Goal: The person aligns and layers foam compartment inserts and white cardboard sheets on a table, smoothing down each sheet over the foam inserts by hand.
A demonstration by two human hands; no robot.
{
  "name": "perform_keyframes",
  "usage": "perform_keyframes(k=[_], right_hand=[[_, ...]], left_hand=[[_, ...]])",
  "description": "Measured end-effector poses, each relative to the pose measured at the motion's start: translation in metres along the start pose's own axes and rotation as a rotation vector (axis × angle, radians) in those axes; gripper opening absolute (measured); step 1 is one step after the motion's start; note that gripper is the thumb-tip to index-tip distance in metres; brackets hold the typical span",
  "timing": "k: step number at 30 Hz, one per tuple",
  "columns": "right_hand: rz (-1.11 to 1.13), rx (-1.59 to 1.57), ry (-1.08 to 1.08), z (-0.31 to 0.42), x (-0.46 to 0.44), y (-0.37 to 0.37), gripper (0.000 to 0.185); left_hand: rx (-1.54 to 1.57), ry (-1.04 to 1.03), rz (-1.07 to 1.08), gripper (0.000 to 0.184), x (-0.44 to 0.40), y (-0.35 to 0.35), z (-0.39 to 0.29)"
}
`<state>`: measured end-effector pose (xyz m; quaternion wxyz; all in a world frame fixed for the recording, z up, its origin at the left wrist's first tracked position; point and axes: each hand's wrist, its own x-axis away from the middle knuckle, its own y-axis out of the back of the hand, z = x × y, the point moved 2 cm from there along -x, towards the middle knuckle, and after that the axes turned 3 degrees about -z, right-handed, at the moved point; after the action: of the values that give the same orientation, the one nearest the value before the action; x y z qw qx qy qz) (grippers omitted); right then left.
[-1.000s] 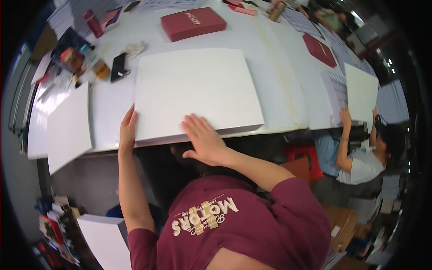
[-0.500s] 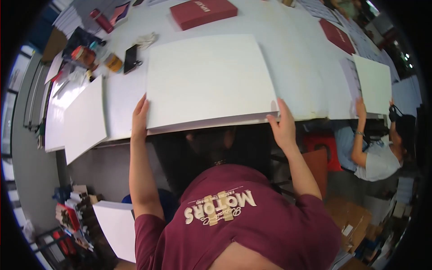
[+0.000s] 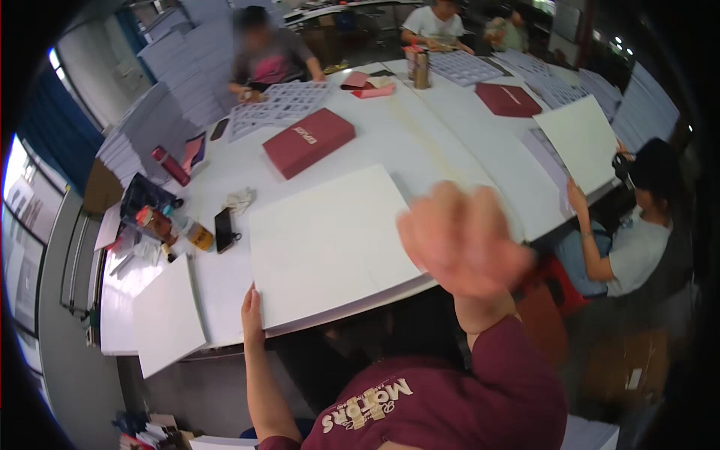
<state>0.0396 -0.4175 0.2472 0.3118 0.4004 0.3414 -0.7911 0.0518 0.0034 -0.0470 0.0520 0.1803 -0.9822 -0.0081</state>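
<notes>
A large white stack of what look like paper sheets (image 3: 330,244) lies flat at the table's front edge. My left hand (image 3: 253,307) rests against its left side near the front corner, with the fingers straight along the edge. Raised over the right side of the stack, my right hand (image 3: 461,236) is close to the camera and blurred. Its fingers look bent, but motion smears them, and I cannot make out anything in them. The hand hides the stack's right edge.
Left of the stack are a phone (image 3: 224,229), a bottle (image 3: 196,234) and a white sheet (image 3: 171,319) overhanging the table edge. A dark red box (image 3: 309,141) lies beyond. At right, a co-worker (image 3: 637,232) holds a white board (image 3: 581,142). Other people sit across the table (image 3: 450,146).
My right hand has left the stack's right front corner and risen toward the camera. My left hand stays at the left side. The view has tipped up, showing more of the far table.
</notes>
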Motion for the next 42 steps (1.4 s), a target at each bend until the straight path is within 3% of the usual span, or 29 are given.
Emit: perform_keyframes(k=[3,6,10,13,15,20,25,27,36,42], right_hand=[[0.390,-0.408,0.001,0.034,-0.044,-0.055,0.020],[0.584,-0.446,-0.049,0.059,-0.059,-0.075,0.017],[0.564,-0.422,-0.251,0.080,-0.057,-0.085,0.012],[0.335,-0.436,-0.279,0.093,-0.046,-0.105,0.015],[0.568,-0.680,-0.063,0.070,-0.046,-0.098,0.016],[0.755,-0.626,-0.022,0.068,-0.049,-0.097,0.024],[1.079,-0.617,-0.108,0.065,-0.024,-0.080,0.022],[0.921,-0.545,0.011,0.063,-0.040,-0.103,0.025],[0.786,-0.509,0.153,0.064,-0.053,-0.092,0.027],[0.853,-0.370,0.274,0.063,-0.045,-0.095,0.021]], left_hand=[[0.001,0.004,0.003,0.048,-0.001,0.003,0.004],[0.021,0.025,0.003,0.048,0.004,0.005,0.002],[0.005,0.018,-0.002,0.047,0.005,-0.005,-0.010],[0.022,0.032,-0.001,0.046,0.008,-0.006,-0.013],[0.018,0.032,-0.007,0.045,0.009,-0.007,-0.016],[0.060,0.029,0.001,0.045,0.004,-0.001,-0.003],[0.028,-0.015,-0.008,0.045,-0.003,0.003,0.007],[0.009,-0.011,-0.011,0.044,0.002,-0.001,-0.002],[0.032,-0.021,0.016,0.045,0.002,-0.004,-0.005],[0.013,-0.038,0.005,0.045,0.003,0.000,-0.002]])
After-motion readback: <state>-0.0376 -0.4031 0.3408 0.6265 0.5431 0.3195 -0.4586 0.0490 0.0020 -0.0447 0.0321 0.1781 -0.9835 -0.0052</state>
